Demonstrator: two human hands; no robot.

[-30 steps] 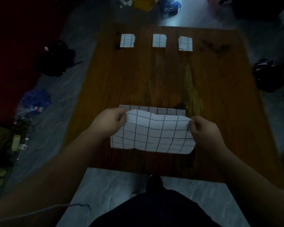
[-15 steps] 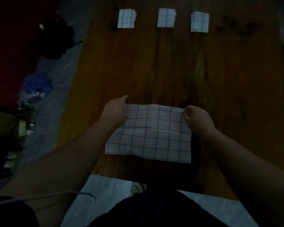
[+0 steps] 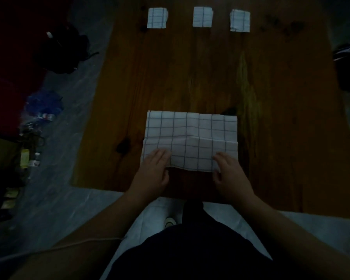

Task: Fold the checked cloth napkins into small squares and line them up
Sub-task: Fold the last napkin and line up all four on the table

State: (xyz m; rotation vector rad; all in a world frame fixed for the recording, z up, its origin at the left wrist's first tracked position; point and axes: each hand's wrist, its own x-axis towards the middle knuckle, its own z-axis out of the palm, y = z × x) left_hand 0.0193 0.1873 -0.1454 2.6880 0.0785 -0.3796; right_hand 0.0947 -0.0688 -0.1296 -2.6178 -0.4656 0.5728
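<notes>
White cloth with a dark check: the open napkin (image 3: 190,136) lay flat on the wooden bench (image 3: 281,118), close to the near edge and about midway between the left and right edges. A crease ran across its middle, parallel to that edge, and its near hem lifted slightly off the wood between the hands.

Left hand (image 3: 152,172): rested on the near-left corner of the cloth, its fingers (image 3: 160,156) straight, held together and flat on the fabric.

Right hand (image 3: 230,176): sat at the near-right corner, fingers (image 3: 220,158) bent over the top of the cloth and the thumb at the hem. Whether the corner was pinched between them could not be told in the dim light.

Along the far edge stood a row of finished pieces, the left square (image 3: 157,18), the middle square (image 3: 202,16) and the right square (image 3: 240,20), set apart from one another and well apart from the open napkin.

Handling, as judged from the room: the cloth appeared thin, light and limp. It held a crease but not its own shape, so it would sag if lifted by a single point. The two near corners seemed the sound places to take hold, each pinched between thumb and fingers, so that the hem could travel level. So light a piece would probably slide on bare wood, and a flat palm along each fold would likely be needed to set it.
</notes>
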